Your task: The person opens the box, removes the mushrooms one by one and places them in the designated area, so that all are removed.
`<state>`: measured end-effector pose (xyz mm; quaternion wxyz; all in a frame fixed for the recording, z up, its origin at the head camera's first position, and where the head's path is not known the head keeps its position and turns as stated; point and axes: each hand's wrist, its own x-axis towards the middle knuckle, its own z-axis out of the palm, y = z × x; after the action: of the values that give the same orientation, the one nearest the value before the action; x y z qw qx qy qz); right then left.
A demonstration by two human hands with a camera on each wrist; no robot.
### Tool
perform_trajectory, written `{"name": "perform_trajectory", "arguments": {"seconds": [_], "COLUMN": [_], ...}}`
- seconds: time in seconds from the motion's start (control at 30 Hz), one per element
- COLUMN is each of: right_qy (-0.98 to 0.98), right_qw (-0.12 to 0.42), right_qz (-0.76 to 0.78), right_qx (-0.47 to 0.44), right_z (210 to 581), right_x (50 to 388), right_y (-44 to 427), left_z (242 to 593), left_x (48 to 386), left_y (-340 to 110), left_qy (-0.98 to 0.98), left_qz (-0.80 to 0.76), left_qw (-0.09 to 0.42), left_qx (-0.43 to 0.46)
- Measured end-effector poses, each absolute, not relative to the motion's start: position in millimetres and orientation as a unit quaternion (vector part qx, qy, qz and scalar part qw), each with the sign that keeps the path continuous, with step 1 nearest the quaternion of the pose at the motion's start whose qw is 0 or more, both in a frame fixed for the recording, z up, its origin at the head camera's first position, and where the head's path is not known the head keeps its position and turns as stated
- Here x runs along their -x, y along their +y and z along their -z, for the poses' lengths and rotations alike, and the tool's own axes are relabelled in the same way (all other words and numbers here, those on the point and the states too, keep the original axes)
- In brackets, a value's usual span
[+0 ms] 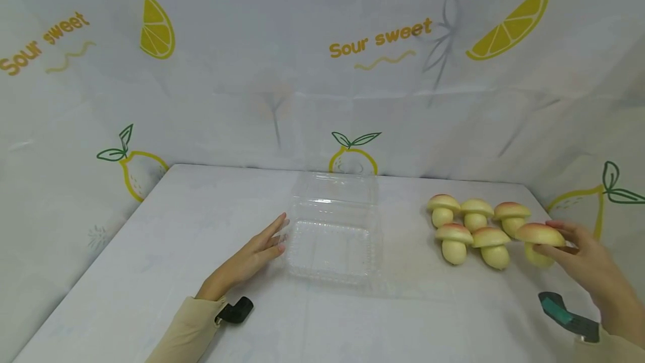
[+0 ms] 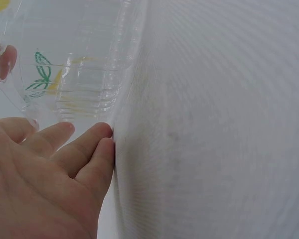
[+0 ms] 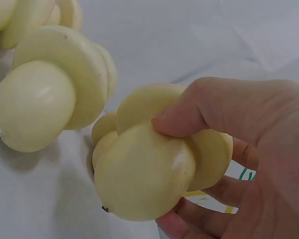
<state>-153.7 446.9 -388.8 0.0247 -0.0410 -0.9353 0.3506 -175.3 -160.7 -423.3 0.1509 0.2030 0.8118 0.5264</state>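
In the head view, my left hand [image 1: 254, 254] is at the left side of a clear plastic clamshell box [image 1: 330, 282], its lid [image 1: 335, 189] raised at the back. The left wrist view has the fingers [image 2: 84, 152] nearly straight, with their tips at the side of the clear box [image 2: 84, 74]. At the far right, my right hand [image 1: 587, 256] grips a toy mushroom [image 1: 541, 235], pale yellow with a reddish cap top. The right wrist view shows the thumb across the held mushroom [image 3: 144, 174] where stem meets cap, and the other fingers behind it.
Several more toy mushrooms stand left of my right hand, among them a front one [image 1: 454, 242] and a back one [image 1: 511, 217]. A white table [image 1: 403, 324] carries everything. Behind it hangs a lemon-printed cloth [image 1: 227, 71].
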Motion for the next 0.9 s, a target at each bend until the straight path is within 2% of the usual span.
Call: {"name": "perform_trajectory", "arguments": {"seconds": [0.63,0.9], "right_qy": [-0.936,-0.947], "right_qw": [0.032,-0.008], "right_qz": [-0.35,-0.317], "right_qx": [0.022,0.049], "right_z": [400,401], "right_x": [155,159], "right_y": [444,442], "left_z": [424,423], "left_x": [176,175], "left_y": [-162,-162], "left_qy": [0.809,0.806], "left_qz": [-0.529,-0.533], "left_qw": [0.153,0.156], "left_qx": [-0.206,-0.205]}}
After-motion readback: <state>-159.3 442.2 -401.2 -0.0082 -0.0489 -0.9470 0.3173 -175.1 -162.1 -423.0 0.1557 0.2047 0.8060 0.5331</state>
